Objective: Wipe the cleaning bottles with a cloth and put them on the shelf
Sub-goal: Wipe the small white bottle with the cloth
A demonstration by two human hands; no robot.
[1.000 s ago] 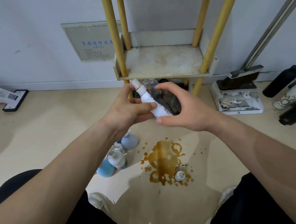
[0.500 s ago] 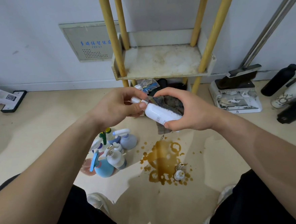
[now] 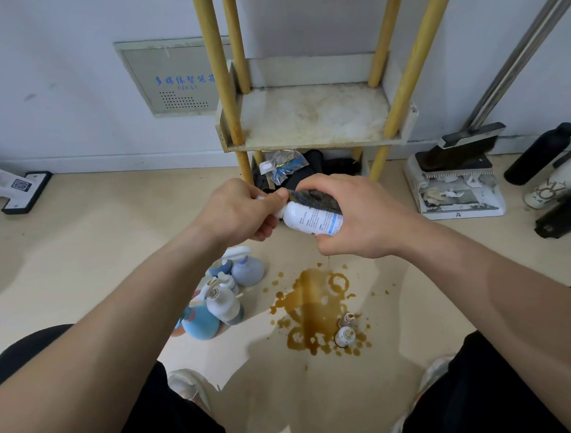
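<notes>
A small white bottle (image 3: 313,221) with a printed label lies almost sideways between my hands, above the floor in front of the shelf. My left hand (image 3: 236,211) grips its neck and cap end. My right hand (image 3: 351,211) wraps a dark grey cloth (image 3: 313,199) over the bottle's body and holds both. The stained white shelf (image 3: 310,113) on yellow posts stands behind with nothing on its board. Several more cleaning bottles (image 3: 222,298) stand clustered on the floor below my left forearm.
A brown spill (image 3: 314,309) spreads on the floor with two tiny bottles (image 3: 344,332) in it. Dark items and a plastic packet (image 3: 284,169) lie under the shelf. A floor-cleaner base (image 3: 457,184) and dark bottles (image 3: 540,154) stand at the right, a white mop head (image 3: 22,190) at the left.
The bottle has tipped from nearly upright to almost sideways. My left hand slid from its body to the cap end, and my right hand with the cloth closed round the body.
</notes>
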